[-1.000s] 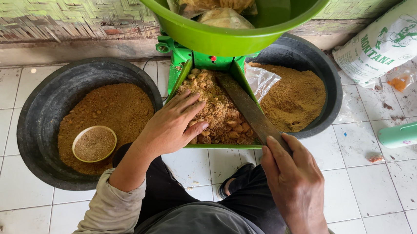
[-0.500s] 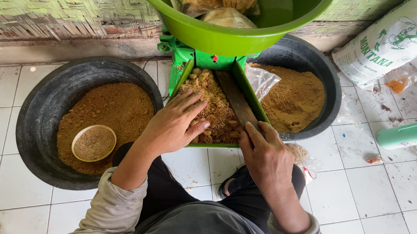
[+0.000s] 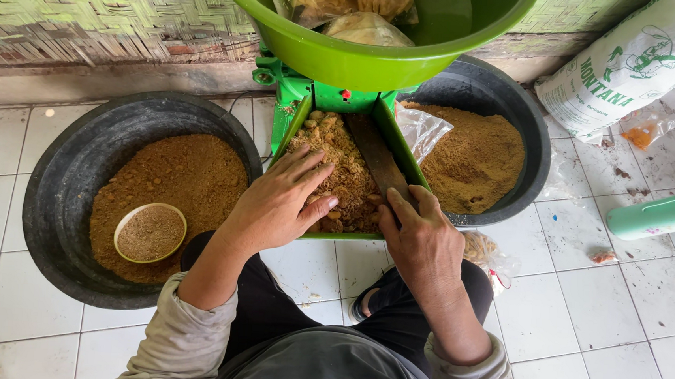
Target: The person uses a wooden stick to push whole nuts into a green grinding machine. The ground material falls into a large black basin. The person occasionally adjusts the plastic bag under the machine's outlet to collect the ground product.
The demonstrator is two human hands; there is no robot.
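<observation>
Below us, in the head view, we see a white tiled floor (image 3: 614,312) scattered with crumbs, backed by a woven bamboo wall (image 3: 105,7). A green tray (image 3: 399,150) of a small machine sits between two black tubs: the left tub (image 3: 60,194) holds brown powder and a small bowl (image 3: 150,233), the right tub (image 3: 524,123) holds more powder and a clear plastic bag (image 3: 421,128). A big green basin (image 3: 362,61) overhangs the tray's far end, so open room lies only at the near edge, where tiles show between the tubs and our knees. A white sack (image 3: 631,71) and a pale green bottle (image 3: 660,216) lie well apart to the right. Our left hand (image 3: 277,201) lies palm down, fingers spread loosely open, on the lumpy brown mix (image 3: 339,170) in the tray. Our right hand (image 3: 421,239) curls its fingers around the near end of a dark flat blade (image 3: 375,156) that lies along the tray's right side on the mix.
</observation>
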